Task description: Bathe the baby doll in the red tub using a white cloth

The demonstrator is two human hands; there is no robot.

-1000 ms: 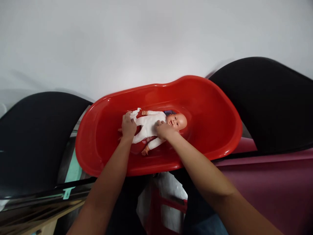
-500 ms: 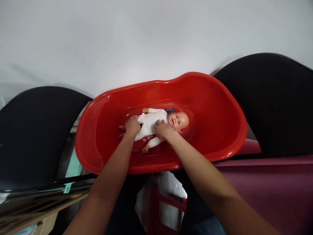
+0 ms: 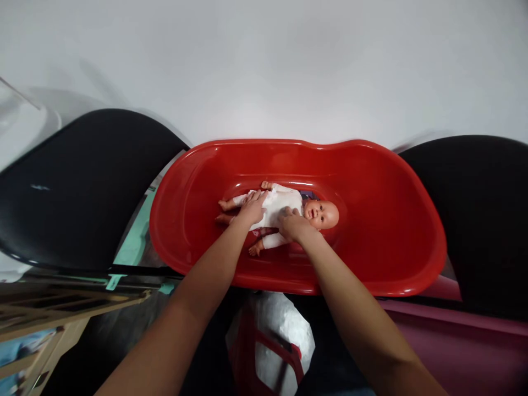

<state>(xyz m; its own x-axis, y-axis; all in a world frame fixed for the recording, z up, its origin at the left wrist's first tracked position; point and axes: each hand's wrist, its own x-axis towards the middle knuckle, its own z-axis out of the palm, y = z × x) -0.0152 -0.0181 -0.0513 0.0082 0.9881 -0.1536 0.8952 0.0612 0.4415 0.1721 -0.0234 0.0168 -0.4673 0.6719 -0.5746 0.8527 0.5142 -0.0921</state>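
Observation:
A baby doll (image 3: 319, 212) in a white suit lies on its back in a red plastic baby tub (image 3: 383, 220), head to the right. My left hand (image 3: 251, 208) rests on the doll's lower body with the fingers gripping the white cloth near the hips. The doll's bare feet stick out to the left. My right hand (image 3: 292, 223) presses on the doll's chest just below the chin, fingers curled onto the white suit.
Two black rounded chair backs (image 3: 78, 181) flank the tub left and right. A white bag with red straps (image 3: 272, 335) sits below the tub between my arms. A wooden frame (image 3: 49, 308) is at lower left, a maroon surface (image 3: 474, 346) at lower right.
My left hand moved from the doll's raised leg, where it held white cloth, onto the hips. The legs now lie flat and bare-footed. The view shifted left.

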